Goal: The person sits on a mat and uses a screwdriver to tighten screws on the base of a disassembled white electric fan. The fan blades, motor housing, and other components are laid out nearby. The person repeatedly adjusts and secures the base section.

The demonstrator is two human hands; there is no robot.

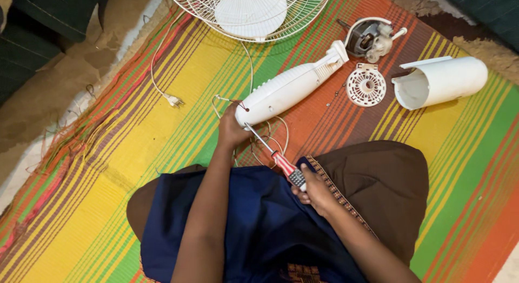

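A white fan neck housing (289,88) lies on the striped mat, slanting toward the upper right. My left hand (231,130) grips its near end. My right hand (313,192) holds a screwdriver (282,163) with a red and grey handle; its metal shaft points up-left and its tip meets the near end of the housing. Thin white wires (275,139) loop out under the housing beside the shaft.
A white fan grille with blades (251,12) lies at the top. A bare motor (370,37), a round vented cap (366,87) and a white cylindrical cover (440,80) sit at the upper right. A white cord with plug (174,100) trails left. Small screws (335,96) lie on the mat.
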